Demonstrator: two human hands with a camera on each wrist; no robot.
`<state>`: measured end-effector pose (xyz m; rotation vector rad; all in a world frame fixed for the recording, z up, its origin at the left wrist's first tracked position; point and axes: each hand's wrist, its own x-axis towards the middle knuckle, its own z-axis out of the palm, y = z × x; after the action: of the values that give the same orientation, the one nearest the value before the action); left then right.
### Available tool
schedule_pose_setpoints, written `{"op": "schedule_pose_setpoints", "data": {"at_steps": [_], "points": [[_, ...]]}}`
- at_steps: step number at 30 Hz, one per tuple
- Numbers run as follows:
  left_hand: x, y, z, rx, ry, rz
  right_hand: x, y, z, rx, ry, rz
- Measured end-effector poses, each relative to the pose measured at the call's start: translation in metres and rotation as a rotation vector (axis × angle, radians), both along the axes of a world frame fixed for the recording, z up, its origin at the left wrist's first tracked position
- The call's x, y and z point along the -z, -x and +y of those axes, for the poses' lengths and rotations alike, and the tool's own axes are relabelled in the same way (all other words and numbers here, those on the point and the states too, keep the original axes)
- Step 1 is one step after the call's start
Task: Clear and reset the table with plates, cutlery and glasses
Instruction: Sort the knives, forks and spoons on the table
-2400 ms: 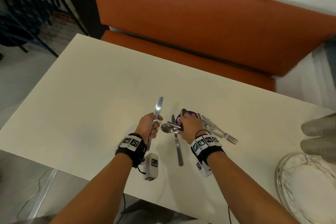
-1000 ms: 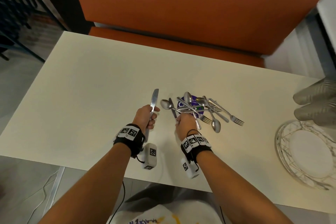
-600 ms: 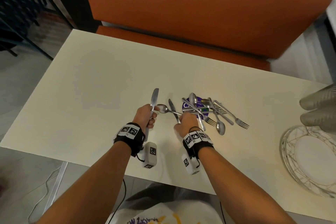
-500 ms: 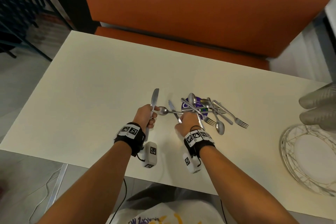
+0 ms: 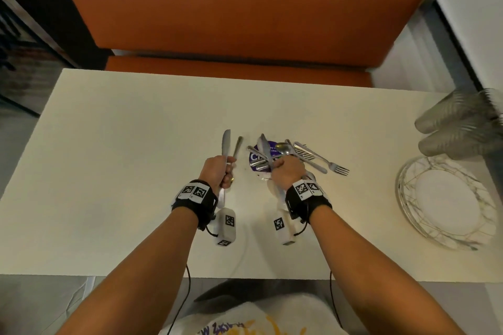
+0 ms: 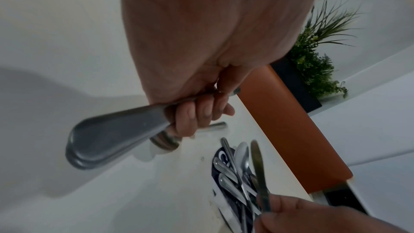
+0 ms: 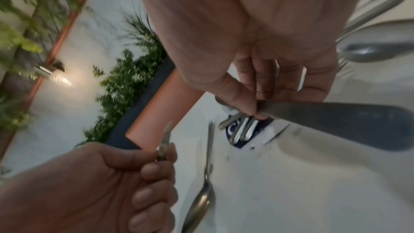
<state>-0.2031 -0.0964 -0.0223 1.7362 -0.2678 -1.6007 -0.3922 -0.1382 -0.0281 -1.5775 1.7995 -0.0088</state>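
My left hand [image 5: 220, 171] grips a table knife [image 5: 226, 143] by its handle, blade pointing away from me. A spoon [image 7: 202, 199] lies on the table just right of that hand, its handle [image 5: 237, 147] parallel to the knife; I cannot tell whether the hand touches it. My right hand [image 5: 288, 171] pinches a second knife [image 7: 336, 120] between thumb and fingers, blade [image 5: 265, 151] raised over the cutlery pile. The pile of forks [image 5: 322, 162] and spoons [image 5: 283, 148] rests on a purple packet [image 5: 255, 158].
A stack of white plates [image 5: 446, 198] sits at the cream table's [image 5: 122, 158] right end, with ribbed glasses [image 5: 462, 128] behind it. An orange bench [image 5: 217, 8] runs along the far side. Plants [image 6: 313, 56] stand beyond it.
The spoon my right hand carried leftward now lies beside my left hand. My right hand has gone back to the pile and picked up a knife.
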Motion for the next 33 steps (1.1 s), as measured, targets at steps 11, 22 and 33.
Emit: {"op": "schedule_pose_setpoints", "data": {"at_steps": [11,22,33], "points": [[-0.025,0.035,-0.01,0.181,0.106,-0.013,-0.028,-0.025,0.008,0.161,-0.012,-0.505],[-0.024,0.033,-0.004,0.149,0.109,0.161,-0.021,-0.019,0.011,0.131,0.115,-0.432],[-0.016,0.038,-0.008,0.246,0.097,0.003,-0.036,-0.01,-0.012,0.209,0.32,-0.349]]}}
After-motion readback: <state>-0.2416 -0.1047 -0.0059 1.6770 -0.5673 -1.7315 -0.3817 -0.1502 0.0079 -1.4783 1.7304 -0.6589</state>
